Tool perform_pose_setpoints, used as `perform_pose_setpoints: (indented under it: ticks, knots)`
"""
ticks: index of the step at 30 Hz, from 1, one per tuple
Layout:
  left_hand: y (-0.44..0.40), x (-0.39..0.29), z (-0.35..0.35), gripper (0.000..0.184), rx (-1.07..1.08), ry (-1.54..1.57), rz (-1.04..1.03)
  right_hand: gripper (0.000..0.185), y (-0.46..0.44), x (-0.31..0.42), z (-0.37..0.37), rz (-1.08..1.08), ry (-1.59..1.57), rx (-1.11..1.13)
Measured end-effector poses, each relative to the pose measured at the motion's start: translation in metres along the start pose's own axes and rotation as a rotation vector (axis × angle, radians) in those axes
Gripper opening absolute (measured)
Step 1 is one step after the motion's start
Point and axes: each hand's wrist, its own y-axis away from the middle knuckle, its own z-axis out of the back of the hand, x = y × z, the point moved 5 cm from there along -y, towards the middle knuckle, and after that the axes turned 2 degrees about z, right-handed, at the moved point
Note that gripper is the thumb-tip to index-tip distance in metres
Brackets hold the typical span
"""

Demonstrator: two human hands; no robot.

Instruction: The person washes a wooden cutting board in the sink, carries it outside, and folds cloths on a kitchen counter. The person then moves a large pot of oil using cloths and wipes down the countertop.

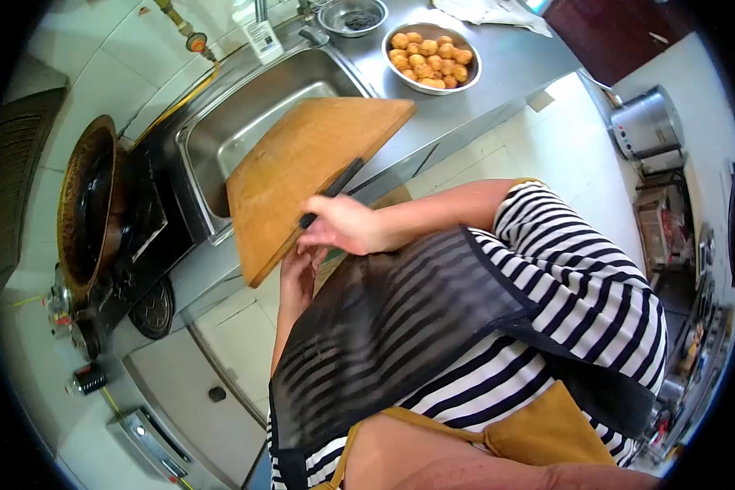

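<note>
A wooden cutting board (310, 151) is tilted over the near side of the sink, its near edge toward my body. My right hand (343, 224) is closed at that edge, around a long, narrow black handle (343, 177) lying along the board. Whether this handle belongs to the board or to a knife seen edge-on, I cannot tell. Just below, my left hand (299, 269) grips the near edge of the board from underneath. Its fingers are partly hidden by the board and my other hand.
A steel sink (282, 77) lies beyond the board. On the counter (510, 61) stand a bowl of round golden-brown balls (430, 61), a smaller metal bowl (351, 18) and a white bottle (261, 39). A large wok (90, 204) is at left; a metal pot (647, 122) stands at right.
</note>
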Motion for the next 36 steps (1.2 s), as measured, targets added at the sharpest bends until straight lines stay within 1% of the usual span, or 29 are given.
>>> perform_pose_setpoints:
  ticks: [1,2,3,4,5,7,8,9,10,11,12,13,14,16,17,18,19,20,21,23,24,26,27,29,31,33,34,35,36]
  knots:
    - [0.005,-0.004,-0.015,0.043,0.115,-0.304,0.002,0.048,0.008,-0.005,-0.011,-0.136,0.072,-0.096]
    - [0.003,-0.012,-0.017,0.043,0.125,-0.292,0.007,0.052,0.004,-0.012,-0.012,-0.163,0.131,-0.051]
    - [-0.002,-0.025,-0.016,0.039,0.124,-0.176,-0.009,0.056,0.001,-0.019,-0.014,-0.195,0.188,-0.003]
    - [-0.005,-0.034,-0.015,0.036,0.122,-0.059,-0.027,0.057,-0.004,-0.024,-0.016,-0.218,0.378,0.048]
    - [-0.006,-0.037,-0.015,0.036,0.126,-0.050,-0.026,0.059,-0.008,-0.030,-0.019,-0.242,0.570,0.099]
    - [-0.011,-0.041,-0.004,0.032,-0.054,0.155,0.014,0.057,0.000,-0.019,-0.039,-0.244,0.622,0.098]
    - [-0.016,-0.034,0.018,0.031,-0.152,0.169,0.142,0.055,0.004,-0.013,-0.050,-0.241,0.784,0.233]
    - [-0.018,-0.021,0.040,0.031,-0.149,0.178,0.137,0.053,0.006,-0.009,-0.058,-0.241,0.946,0.374]
    - [-0.020,-0.008,0.061,0.030,-0.047,0.244,0.064,0.042,0.001,-0.003,-0.060,-0.155,1.052,0.433]
    - [-0.021,-0.004,0.070,0.030,0.052,0.310,-0.010,0.035,-0.001,0.014,-0.061,0.064,1.032,0.487]
    - [-0.014,-0.001,0.061,0.030,-0.311,0.259,0.039,0.028,0.002,0.037,-0.059,0.285,1.004,0.539]
    - [-0.009,-0.004,0.048,0.030,-0.379,0.297,0.020,0.023,0.004,0.070,-0.055,0.601,1.284,0.366]
    - [-0.008,-0.009,0.047,0.031,-0.399,0.252,-0.004,0.020,0.009,0.102,-0.051,0.917,1.535,0.166]
    - [-0.006,-0.014,0.050,0.031,-0.426,0.220,-0.031,0.021,-0.019,0.152,-0.002,1.187,1.745,-0.100]
    - [-0.005,-0.019,0.055,0.031,-0.468,0.209,-0.043,0.022,-0.043,0.174,0.035,1.067,1.895,-0.228]
    - [-0.004,-0.023,0.058,0.031,-0.508,0.199,-0.057,0.026,-0.052,0.192,0.060,1.038,2.057,-0.264]
    - [0.000,-0.029,0.055,0.031,-0.518,0.212,-0.064,0.030,-0.061,0.206,0.089,0.944,2.226,-0.335]
    - [0.007,-0.038,0.049,0.030,-0.559,0.196,-0.076,0.036,-0.064,0.217,0.108,0.727,2.436,-0.422]
    - [0.007,-0.042,0.049,0.030,-0.595,0.184,-0.093,0.039,-0.067,0.228,0.130,0.661,2.535,-0.445]
    - [0.009,-0.045,0.068,0.030,-0.617,0.192,-0.111,0.040,-0.077,0.246,0.164,0.567,2.785,-0.388]
    - [0.013,-0.051,0.072,0.029,-0.666,0.177,-0.133,0.040,-0.075,0.254,0.169,0.558,2.788,-0.368]
    - [0.016,-0.055,0.075,0.029,-0.736,0.179,-0.149,0.041,-0.070,0.262,0.178,0.221,3.061,-0.205]
    - [0.017,-0.054,0.074,0.028,-0.769,0.175,-0.155,0.041,-0.069,0.266,0.179,0.205,3.075,-0.168]
    - [0.017,-0.046,0.070,0.027,-0.825,0.187,-0.152,0.038,-0.062,0.263,0.182,0.312,3.084,0.037]
    - [0.007,-0.034,0.065,0.027,-0.820,0.171,-0.157,0.034,-0.061,0.261,0.187,0.334,3.065,0.058]
    - [-0.003,-0.033,0.047,0.028,-0.845,0.163,-0.178,0.034,-0.060,0.263,0.177,0.083,3.027,0.142]
    - [-0.001,-0.034,0.041,0.027,-0.948,0.131,-0.204,0.034,-0.066,0.272,0.162,0.101,2.849,0.174]
    - [-0.004,-0.034,0.038,0.027,-1.040,0.104,-0.240,0.034,-0.085,0.287,0.159,0.109,2.851,0.193]
    - [-0.004,-0.033,0.037,0.027,-1.067,0.114,-0.250,0.034,-0.107,0.317,0.150,0.391,2.645,0.036]
